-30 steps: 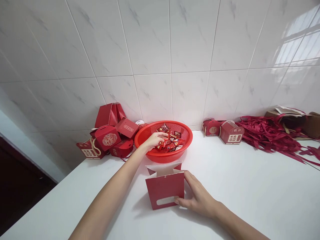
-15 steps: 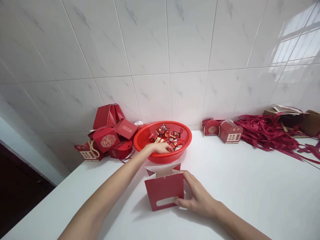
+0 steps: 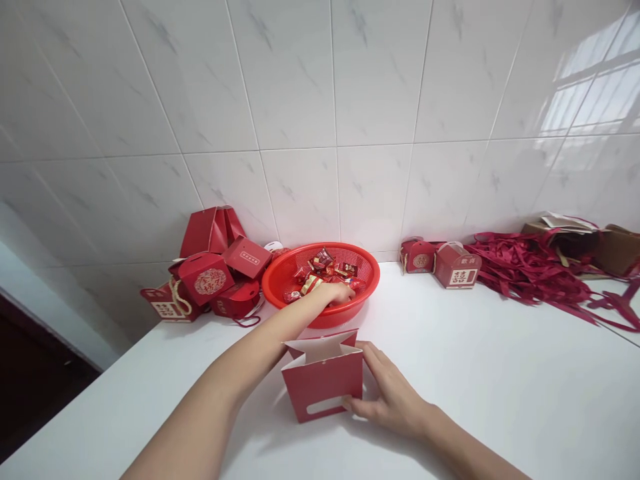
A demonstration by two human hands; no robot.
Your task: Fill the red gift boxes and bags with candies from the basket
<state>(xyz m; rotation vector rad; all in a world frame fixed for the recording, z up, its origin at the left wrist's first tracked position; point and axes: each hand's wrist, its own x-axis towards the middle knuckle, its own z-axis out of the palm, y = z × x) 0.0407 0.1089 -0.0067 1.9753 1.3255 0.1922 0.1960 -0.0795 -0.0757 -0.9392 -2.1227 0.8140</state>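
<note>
My left hand (image 3: 342, 293) reaches into the red plastic basket (image 3: 273, 279), its fingers curled down among the wrapped candies (image 3: 325, 267). What those fingers hold, if anything, is hidden. In front of the basket, an open-topped red paper gift box (image 3: 327, 383) stands on the table, with a pale oval slot low on its near side. My right hand (image 3: 385, 393) grips the box at its right side, thumb on the near face and fingers behind.
Several finished-looking red boxes (image 3: 207, 275) are piled left of the basket. Two small red boxes (image 3: 456, 265) stand by the wall at right, beside a heap of dark red ribbons (image 3: 525, 267) and an opened brown carton (image 3: 617, 250). The tiled wall (image 3: 300, 193) bounds the white table (image 3: 500, 373).
My left hand has moved a little to the right within the basket and its fingers have curled down. My right hand stays on the box. The view has shifted slightly.
</note>
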